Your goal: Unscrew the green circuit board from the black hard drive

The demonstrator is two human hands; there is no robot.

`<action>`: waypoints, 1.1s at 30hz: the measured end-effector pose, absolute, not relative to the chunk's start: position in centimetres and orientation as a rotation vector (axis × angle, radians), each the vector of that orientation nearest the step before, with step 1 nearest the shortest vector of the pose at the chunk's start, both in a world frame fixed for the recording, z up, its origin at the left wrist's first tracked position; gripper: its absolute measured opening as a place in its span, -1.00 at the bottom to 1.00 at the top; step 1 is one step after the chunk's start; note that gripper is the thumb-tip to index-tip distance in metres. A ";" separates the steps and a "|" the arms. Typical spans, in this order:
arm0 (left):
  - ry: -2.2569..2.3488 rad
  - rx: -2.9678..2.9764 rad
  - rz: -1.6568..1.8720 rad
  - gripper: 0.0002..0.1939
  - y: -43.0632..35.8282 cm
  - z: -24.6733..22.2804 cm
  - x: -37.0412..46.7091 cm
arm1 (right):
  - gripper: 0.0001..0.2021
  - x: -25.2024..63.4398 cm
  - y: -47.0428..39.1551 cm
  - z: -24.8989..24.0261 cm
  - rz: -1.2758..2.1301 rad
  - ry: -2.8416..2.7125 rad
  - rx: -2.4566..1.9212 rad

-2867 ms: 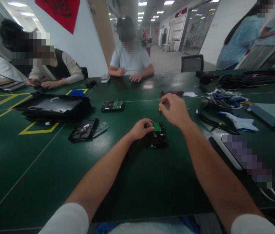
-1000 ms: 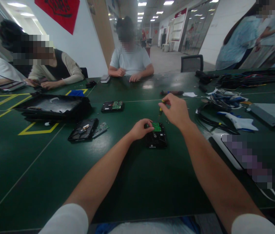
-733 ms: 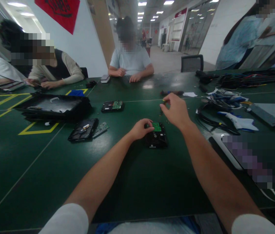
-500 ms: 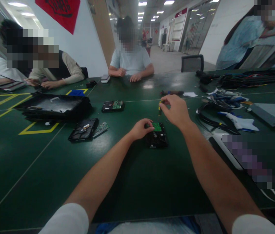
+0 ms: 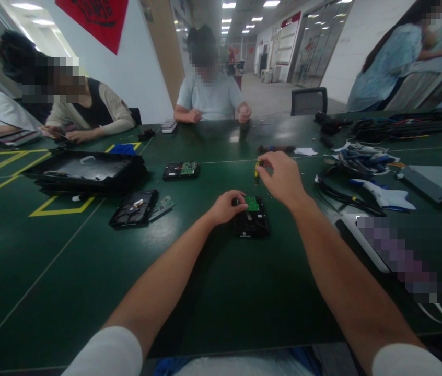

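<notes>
A black hard drive point(image 5: 254, 225) with a green circuit board on its upper face lies flat on the table in front of me. My left hand point(image 5: 227, 208) is closed at the drive's far left corner, its thumb and fingers curled over that edge. My right hand point(image 5: 281, 175) pinches a small yellow and black screwdriver point(image 5: 257, 168) between thumb and fingers, upright just beyond the drive's far edge. Whether its tip touches anything, I cannot tell. Several tiny bits like screws point(image 5: 269, 196) lie beside the drive, below my right hand.
To the left are another hard drive point(image 5: 181, 170), an opened drive casing point(image 5: 135, 209), a loose circuit board point(image 5: 163, 207) and a large black tray point(image 5: 91, 169). Cables point(image 5: 365, 159), a grey metal box point(image 5: 440, 183) and a phone point(image 5: 393, 256) lie right. A person point(image 5: 211, 96) sits opposite.
My hands, the screwdriver and the hard drive keep nearly the same position. The person opposite has raised one hand off the table.
</notes>
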State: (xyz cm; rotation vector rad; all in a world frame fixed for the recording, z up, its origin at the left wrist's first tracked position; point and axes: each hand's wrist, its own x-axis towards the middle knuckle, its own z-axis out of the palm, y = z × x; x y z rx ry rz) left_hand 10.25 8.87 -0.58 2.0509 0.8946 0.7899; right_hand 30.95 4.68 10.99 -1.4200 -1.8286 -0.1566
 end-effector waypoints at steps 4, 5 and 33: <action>0.886 2.048 0.802 -0.88 8.9 -0.7 10.3 | -0.86 30.9 4.7 10.9 -0.131 -1.742 -1.444; 0.886 2.051 0.804 -0.88 8.9 -0.7 10.3 | -0.87 30.9 4.7 10.9 -0.116 -1.736 -1.437; 0.916 2.067 0.780 -0.89 8.8 -0.4 10.3 | -0.88 31.0 4.5 11.2 -0.099 -1.814 -1.422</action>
